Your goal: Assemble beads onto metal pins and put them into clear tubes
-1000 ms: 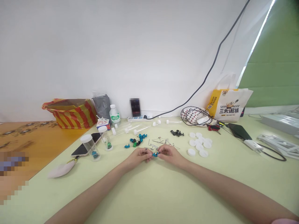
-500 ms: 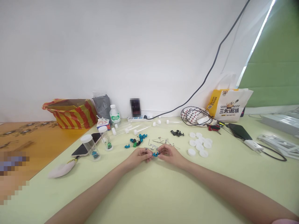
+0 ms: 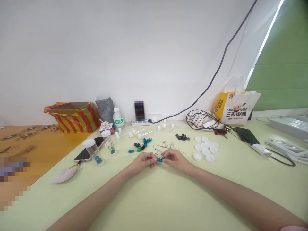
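Between my fingertips at the middle of the table is a small shiny blue part (image 3: 160, 159), its exact kind too small to tell. My left hand (image 3: 144, 161) is closed in a pinch on its left side. Closed on its right side is my right hand (image 3: 175, 159). Just beyond the hands lie thin metal rods and wires (image 3: 168, 146). A cluster of blue, green and black small parts (image 3: 141, 145) sits behind my left hand, with one blue part (image 3: 131, 150) apart from it. Black small parts (image 3: 183, 137) lie farther back on the right.
Several white round caps (image 3: 205, 150) lie to the right. Capped clear tubes (image 3: 138, 132) lie at the back. Two clear jars (image 3: 94, 153) stand left, beside a phone (image 3: 83, 155). A bottle (image 3: 118, 118), striped bag (image 3: 74, 117), cable coil (image 3: 202, 120) and paper bag (image 3: 237, 108) line the wall.
Both hands stay in nearly the same place. The blue part between the fingertips has turned or shifted very slightly. Everything else looks unchanged.
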Demonstrator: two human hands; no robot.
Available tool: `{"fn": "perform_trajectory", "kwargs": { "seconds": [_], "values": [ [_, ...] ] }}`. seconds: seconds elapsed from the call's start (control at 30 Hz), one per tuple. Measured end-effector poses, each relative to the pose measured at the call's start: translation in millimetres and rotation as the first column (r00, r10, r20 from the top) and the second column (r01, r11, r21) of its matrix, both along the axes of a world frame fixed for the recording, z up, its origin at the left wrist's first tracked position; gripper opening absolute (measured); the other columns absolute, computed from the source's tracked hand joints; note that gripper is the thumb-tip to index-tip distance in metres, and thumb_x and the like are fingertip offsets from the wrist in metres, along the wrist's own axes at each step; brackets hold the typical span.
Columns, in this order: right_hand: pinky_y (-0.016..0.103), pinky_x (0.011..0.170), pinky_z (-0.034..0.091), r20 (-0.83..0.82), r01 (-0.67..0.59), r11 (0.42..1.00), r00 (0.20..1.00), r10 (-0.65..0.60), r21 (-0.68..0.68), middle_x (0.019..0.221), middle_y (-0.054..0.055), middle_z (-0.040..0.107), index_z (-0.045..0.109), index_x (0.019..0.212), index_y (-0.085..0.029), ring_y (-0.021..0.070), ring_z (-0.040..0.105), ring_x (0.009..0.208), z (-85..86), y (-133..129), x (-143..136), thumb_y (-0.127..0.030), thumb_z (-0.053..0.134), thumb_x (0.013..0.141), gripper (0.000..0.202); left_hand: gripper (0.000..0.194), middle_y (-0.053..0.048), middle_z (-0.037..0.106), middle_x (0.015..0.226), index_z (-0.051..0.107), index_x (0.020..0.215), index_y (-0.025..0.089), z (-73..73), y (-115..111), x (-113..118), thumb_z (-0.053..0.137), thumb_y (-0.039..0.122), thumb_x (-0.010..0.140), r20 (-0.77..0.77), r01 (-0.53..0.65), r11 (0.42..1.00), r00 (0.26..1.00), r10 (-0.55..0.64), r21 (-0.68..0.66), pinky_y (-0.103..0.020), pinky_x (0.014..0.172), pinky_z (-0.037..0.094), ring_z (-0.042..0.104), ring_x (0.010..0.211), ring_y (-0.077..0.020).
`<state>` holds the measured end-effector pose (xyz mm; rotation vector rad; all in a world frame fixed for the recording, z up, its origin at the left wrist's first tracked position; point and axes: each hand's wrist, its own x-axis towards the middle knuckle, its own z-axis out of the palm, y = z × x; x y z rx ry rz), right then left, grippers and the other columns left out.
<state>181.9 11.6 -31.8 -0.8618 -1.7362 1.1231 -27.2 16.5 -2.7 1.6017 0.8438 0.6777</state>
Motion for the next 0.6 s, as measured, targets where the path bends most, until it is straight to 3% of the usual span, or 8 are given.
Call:
{"fn": "perform_trajectory", "kwargs": {
  "seconds": [0.4, 0.6],
  "values": [
    [0.031, 0.077, 0.047, 0.054, 0.013, 1.0, 0.998, -0.013, -0.009, 0.098, 0.007, 0.057, 0.063, 0.07, -0.017, 0.0168, 0.057, 0.084, -0.6, 1.6, 1.3, -0.04, 0.061, 0.074, 0.024, 0.025, -0.004, 0.06, 0.075, 0.064, 0.075, 0.013, -1.9, 1.0, -1.1, 0.059, 0.037, 0.075, 0.001, 0.01, 1.0, 1.0, -0.01, -0.001, -0.024, 0.063, 0.04, 0.049, 0.062, -0.0107],
    [0.032, 0.081, 0.047, 0.019, -0.001, 1.0, 1.0, 0.001, -0.013, 0.095, 0.006, 0.059, 0.062, 0.086, -0.017, 0.0159, 0.058, 0.084, 2.5, -1.3, 0.9, -0.037, 0.064, 0.071, 0.024, 0.026, -0.003, 0.059, 0.072, 0.064, 0.075, 0.013, 0.5, 0.3, -0.7, 0.06, 0.038, 0.074, 0.004, 0.01, 1.0, 1.0, -0.01, -0.007, -0.024, 0.063, 0.04, 0.049, 0.062, -0.0109]
  ]
}}
